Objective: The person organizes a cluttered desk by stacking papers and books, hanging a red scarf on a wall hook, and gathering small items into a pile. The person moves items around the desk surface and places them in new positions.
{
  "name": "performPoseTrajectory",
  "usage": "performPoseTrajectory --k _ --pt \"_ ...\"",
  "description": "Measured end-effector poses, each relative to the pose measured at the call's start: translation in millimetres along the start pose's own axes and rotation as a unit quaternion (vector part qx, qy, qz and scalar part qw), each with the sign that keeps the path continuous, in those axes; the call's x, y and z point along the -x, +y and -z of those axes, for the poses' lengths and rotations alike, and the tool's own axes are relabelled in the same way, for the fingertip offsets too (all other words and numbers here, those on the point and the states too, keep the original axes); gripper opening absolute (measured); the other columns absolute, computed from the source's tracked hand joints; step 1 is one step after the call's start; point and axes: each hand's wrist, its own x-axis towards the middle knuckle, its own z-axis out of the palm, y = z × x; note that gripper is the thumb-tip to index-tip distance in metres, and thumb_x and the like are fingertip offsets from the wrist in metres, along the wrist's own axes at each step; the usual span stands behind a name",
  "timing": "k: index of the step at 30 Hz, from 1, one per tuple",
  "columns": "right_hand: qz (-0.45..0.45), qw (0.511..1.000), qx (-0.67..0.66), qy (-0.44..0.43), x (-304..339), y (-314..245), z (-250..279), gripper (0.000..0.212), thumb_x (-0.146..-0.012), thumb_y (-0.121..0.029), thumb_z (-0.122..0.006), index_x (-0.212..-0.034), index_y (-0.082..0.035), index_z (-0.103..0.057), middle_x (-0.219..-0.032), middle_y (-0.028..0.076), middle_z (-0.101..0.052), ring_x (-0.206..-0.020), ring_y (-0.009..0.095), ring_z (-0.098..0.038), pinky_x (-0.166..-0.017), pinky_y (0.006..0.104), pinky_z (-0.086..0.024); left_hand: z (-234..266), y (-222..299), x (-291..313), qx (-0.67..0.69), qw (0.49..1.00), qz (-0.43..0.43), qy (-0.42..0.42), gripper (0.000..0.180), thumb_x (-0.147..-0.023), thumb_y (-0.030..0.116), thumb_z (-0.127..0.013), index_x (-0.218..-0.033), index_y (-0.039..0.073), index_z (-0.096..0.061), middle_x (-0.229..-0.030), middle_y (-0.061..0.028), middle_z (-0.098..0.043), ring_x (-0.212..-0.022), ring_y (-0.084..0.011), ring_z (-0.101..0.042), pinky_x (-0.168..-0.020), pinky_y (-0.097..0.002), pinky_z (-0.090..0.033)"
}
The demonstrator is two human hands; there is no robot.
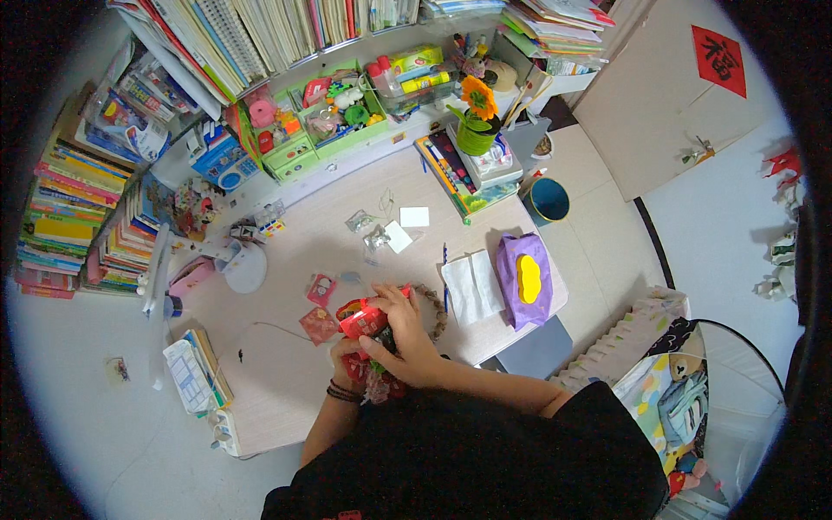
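Observation:
At the near edge of the desk, both hands are closed round a red pouch-like thing (362,318) with printed patches. My right hand (411,340) grips it from above and the right, fingers bent over its top. On its lower left, my left hand (346,367) presses against it, fingers partly hidden. A dark bundle with pink fringe (378,381) hangs below between the hands; whether it is joined to the red thing I cannot tell. Just beyond lie a small red packet (321,289) and a flat reddish packet (319,325). A beaded string (436,310) curves beside my right hand.
Small clear bags (376,236) and white square cards (414,217) lie mid-desk. To the right are a white cloth (472,288) and a purple wipes pack (524,282). A lamp base (246,267) stands left; a potted orange flower (478,117) stands at the back.

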Motion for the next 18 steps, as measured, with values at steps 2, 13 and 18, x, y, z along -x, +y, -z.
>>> performPoseTrajectory --k 2,13,18 --pt "-0.02 0.998 -0.052 0.006 -2 2 2 0.044 -0.087 -0.028 -0.055 -0.118 0.0 -0.042 -0.122 0.022 -0.043 -0.118 0.036 -0.037 -0.102 0.0471 -0.021 -7 4 3 0.014 0.999 0.025 -0.024 0.065 -0.065 0.017 -0.054 -0.126 -0.002 -0.042 -0.118 -0.017 -0.054 -0.107 -0.0308 -0.054 -0.094 -0.0413 -0.044" --pt "-0.314 0.858 -0.392 0.103 5 45 -14 0.036 -0.089 -0.035 -0.052 -0.109 -0.006 -0.047 -0.088 0.007 -0.055 -0.083 0.019 -0.055 -0.075 0.0296 -0.043 2 -1 7 0.051 0.989 0.137 -0.035 0.07 -0.06 0.016 -0.056 -0.126 -0.001 -0.041 -0.113 -0.0181 -0.057 -0.102 -0.0331 -0.057 -0.089 -0.0447 -0.047" --pt "-0.423 0.66 -0.599 0.162 -13 42 7 0.035 -0.089 -0.042 -0.048 -0.103 -0.01 -0.048 -0.082 0.006 -0.055 -0.072 0.019 -0.058 -0.062 0.0322 -0.045 3 4 5 -0.004 0.994 0.105 0.001 0.072 -0.061 0.02 -0.059 -0.127 -0.001 -0.04 -0.114 -0.0189 -0.056 -0.1 -0.0339 -0.058 -0.086 -0.0458 -0.049"
